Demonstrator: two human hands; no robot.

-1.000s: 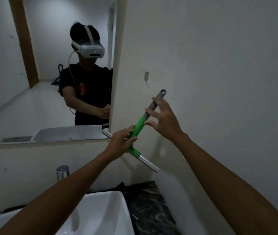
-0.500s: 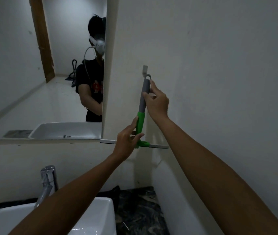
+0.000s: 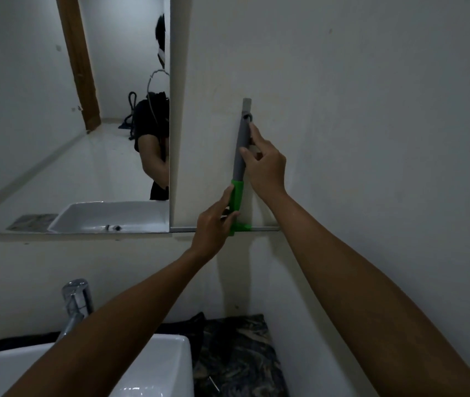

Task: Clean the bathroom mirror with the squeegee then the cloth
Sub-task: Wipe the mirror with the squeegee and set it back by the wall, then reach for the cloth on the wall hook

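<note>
Hands (image 3: 265, 164) gripping upright squeegee (image 3: 241, 156).

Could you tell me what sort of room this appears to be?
Most likely a bathroom: a wall mirror hangs above a white sink with a chrome tap, and a squeegee is held at a wall hook.

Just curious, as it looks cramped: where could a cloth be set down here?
The dark marbled counter between sink and right wall shows bare room. Around the tap it's tight. Both hands hold the squeegee.
</note>
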